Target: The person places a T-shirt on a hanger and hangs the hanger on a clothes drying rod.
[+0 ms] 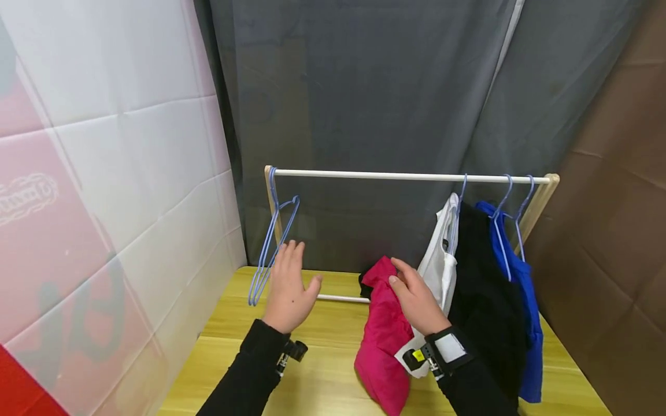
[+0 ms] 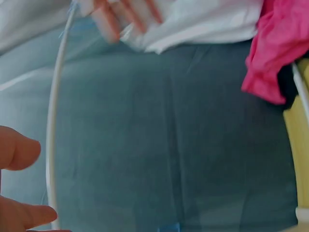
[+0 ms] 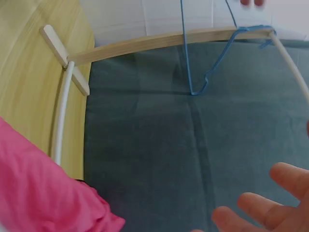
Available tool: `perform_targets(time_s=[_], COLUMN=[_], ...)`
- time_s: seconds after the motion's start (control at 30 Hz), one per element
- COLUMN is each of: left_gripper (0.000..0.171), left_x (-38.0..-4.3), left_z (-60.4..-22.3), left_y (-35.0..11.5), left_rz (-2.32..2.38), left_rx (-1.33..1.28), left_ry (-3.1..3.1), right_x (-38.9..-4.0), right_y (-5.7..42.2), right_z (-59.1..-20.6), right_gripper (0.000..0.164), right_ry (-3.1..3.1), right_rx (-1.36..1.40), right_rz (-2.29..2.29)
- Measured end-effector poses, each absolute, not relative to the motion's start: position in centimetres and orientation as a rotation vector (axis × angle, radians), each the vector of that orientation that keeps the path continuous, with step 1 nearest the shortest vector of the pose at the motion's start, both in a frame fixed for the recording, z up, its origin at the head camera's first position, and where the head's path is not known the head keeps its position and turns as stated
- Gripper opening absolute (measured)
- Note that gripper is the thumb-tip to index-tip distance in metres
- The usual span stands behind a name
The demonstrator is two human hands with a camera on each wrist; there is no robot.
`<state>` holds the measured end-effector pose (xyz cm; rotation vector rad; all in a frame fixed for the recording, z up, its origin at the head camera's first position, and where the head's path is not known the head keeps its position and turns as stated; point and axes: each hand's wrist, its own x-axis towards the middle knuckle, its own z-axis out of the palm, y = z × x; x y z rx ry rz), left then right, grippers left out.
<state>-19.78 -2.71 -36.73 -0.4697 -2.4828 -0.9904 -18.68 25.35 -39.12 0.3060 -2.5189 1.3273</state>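
Observation:
My left hand [image 1: 291, 289], fingers straight and thumb apart, is raised just in front of the blue wire hangers [image 1: 252, 299] at the rack's left end. Nothing is in its grasp. The right hand [image 1: 420, 303] hovers by a bright pink garment [image 1: 384, 341], overlapping its edge in the head view; the right wrist view shows its fingers [image 3: 260, 208] spread and holding nothing. Behind that hand a white garment [image 1: 438, 263] hangs from a blue hanger. Farther right hang a black garment [image 1: 476, 277] and a blue garment [image 1: 533, 346].
The rack has a white top rail [image 1: 364, 174], wooden end posts [image 1: 541, 202] and a low white bar [image 1: 340, 298]. It stands on a yellow wood-grain table [image 1: 317, 358]. Dark grey cloth [image 1: 374, 86] forms the back, with a white printed sheet [image 1: 145, 150] left and brown cloth [image 1: 609, 231] right.

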Motion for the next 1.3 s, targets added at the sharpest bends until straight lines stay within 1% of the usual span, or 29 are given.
perform_targets(time_s=[0.17, 0.37, 0.5, 0.83, 1.1, 1.3], left_gripper=[0.067, 0.060, 0.057, 0.054, 0.048, 0.040], left_x=[-19.1, -18.6, -18.6, -19.3, -19.8, -20.1], left_z=[-36.4, -36.6, -36.3, -36.6, -37.0, -37.8], left_y=[-5.1, -6.8, -7.6, -7.6, -8.0, -8.3], left_rz=[-1.035, -1.036, -1.017, -0.988, -0.888, -0.875], left_rx=[-0.403, -0.377, -0.365, -0.371, -0.359, -0.317], left_ry=[-2.467, -2.389, -2.340, -2.418, -2.479, -2.521], right_x=[-19.2, -19.5, -19.2, -18.4, -18.1, -18.2], right_y=[25.7, 26.3, 26.9, 27.8, 28.1, 28.1], right_z=[-40.7, -42.6, -43.1, -44.2, -44.5, -45.2], right_gripper=[0.050, 0.051, 0.050, 0.050, 0.049, 0.047], right_ry=[-2.517, -2.572, -2.574, -2.560, -2.552, -2.547], right_rx=[0.204, 0.091, 0.049, -0.028, -0.042, -0.020], right_rz=[1.369, 1.356, 1.389, 1.506, 1.572, 1.585])
